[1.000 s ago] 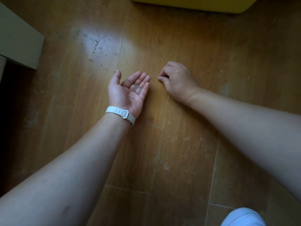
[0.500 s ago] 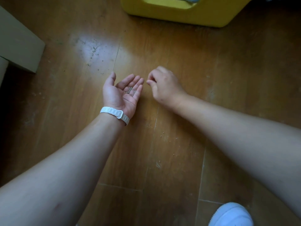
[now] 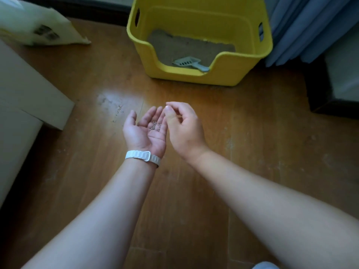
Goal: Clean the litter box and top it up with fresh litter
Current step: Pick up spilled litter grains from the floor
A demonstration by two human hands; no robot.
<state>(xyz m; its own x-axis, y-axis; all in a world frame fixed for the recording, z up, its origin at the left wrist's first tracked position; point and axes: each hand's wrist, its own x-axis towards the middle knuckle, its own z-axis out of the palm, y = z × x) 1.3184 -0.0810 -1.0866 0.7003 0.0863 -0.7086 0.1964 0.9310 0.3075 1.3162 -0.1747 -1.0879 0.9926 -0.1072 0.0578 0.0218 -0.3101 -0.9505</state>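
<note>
Head cam: left hand (image 3: pixel 144 133), grip relaxed and cupped palm-up, cradles litter grains (image 3: pixel 154 125). Right hand (image 3: pixel 184 127) hovers just above, fingers curled, can't tell if it's pinching anything. Litter box (image 3: pixel 223 74) sits beyond both grips; I'd keep that palm level carrying them over.

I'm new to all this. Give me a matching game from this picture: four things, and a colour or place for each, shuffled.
Things:
1 litter box
2 scoop
3 litter grains
4 wristband

Colour or place:
a cupped in the left hand
b yellow
c white
d lying on the litter in the box

Pairs: 1-b, 2-d, 3-a, 4-c.
</note>
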